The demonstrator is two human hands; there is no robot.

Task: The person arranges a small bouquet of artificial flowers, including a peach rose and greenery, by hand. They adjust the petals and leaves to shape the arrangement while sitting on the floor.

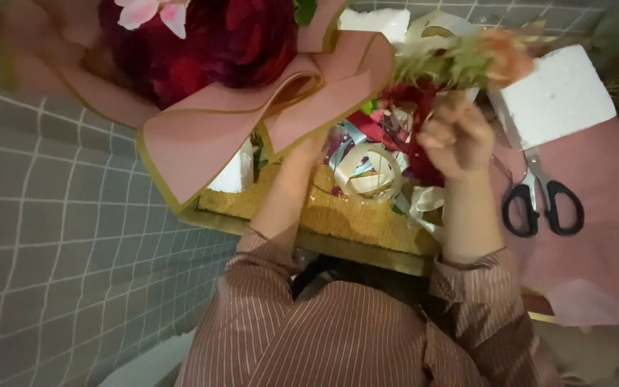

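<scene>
Overhead, right hand (456, 136) grips a flower stem (467, 61) above the ribbon-filled gold box (338, 215); left hand's grip hidden.

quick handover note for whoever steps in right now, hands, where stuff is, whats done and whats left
Right hand: closed on a stem of the orange and green flower sprig.
Left hand: hidden under the pink wrapped bouquet; only the forearm shows.
Below: gold tray with ribbon rolls. Scissors and a white foam block lie on the right.
Done: red flowers wrapped in pink paper.
Left: the sprig is not yet set in.
</scene>
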